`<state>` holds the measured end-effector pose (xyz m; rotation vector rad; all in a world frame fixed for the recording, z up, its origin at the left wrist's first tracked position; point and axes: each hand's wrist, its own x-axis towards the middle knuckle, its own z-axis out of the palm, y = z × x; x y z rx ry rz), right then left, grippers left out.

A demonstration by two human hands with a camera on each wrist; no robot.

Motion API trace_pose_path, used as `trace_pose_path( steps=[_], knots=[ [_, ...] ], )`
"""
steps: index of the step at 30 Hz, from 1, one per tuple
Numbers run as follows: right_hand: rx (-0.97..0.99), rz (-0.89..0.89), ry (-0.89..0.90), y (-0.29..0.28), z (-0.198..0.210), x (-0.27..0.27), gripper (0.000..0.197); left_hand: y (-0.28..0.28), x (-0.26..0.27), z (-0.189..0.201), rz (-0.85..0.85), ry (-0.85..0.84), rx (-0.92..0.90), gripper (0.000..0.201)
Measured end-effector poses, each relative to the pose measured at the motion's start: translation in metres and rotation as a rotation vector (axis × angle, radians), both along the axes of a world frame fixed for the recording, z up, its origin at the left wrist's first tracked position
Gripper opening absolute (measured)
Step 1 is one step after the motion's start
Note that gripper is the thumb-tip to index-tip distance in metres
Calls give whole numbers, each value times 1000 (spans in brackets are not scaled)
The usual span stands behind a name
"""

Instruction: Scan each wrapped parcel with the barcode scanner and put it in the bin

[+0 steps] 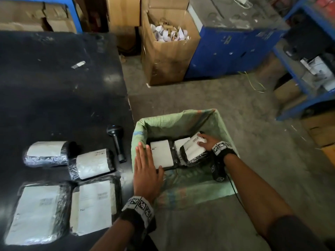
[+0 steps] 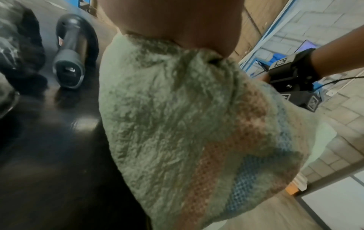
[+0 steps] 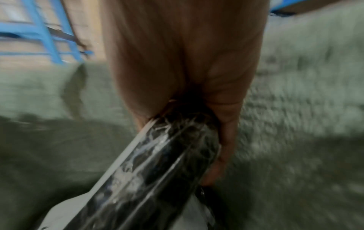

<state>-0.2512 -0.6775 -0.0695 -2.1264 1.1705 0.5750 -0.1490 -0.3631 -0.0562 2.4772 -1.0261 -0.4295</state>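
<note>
**Parcel going into bin**

Right hand (image 1: 204, 142) grasps a black plastic-wrapped parcel with white label (image 1: 193, 148), tilted, inside the green woven-sack-lined bin (image 1: 181, 116), atop two parcels there; left hand (image 1: 146, 171) flat, fingers straight, on near-left bin rim; black handheld barcode scanner (image 1: 116, 142) lies on the black table (image 1: 54, 87), left of bin; four wrapped parcels near-left.

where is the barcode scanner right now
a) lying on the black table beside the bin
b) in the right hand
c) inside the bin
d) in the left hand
a: the barcode scanner lies unheld on the black table just left of the bin, while the right hand grips a wrapped parcel inside the bin and the left hand lies flat on its rim.
</note>
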Motion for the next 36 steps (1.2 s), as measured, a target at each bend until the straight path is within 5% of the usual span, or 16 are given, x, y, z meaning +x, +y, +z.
trace_pose_path(
  steps=[10, 16, 22, 28, 36],
  knots=[
    [40, -195, -328, -5, -79, -4, 54, 0, 6, -6, -39, 30, -70, 77],
    [53, -137, -200, -8, -120, -7, 69, -4, 4, -12, -16, 25, -49, 80],
    [-107, -155, 161, 13, -141, 9, 72, -2, 2, -14, -10, 19, -59, 81],
    [-134, -3, 243, 6, -97, 20, 68, 0, 7, -13, -24, 41, -72, 80],
    [-209, 53, -94, 97, 69, 95, 49, 81, 67, 30, -16, 292, -307, 64]
  ],
)
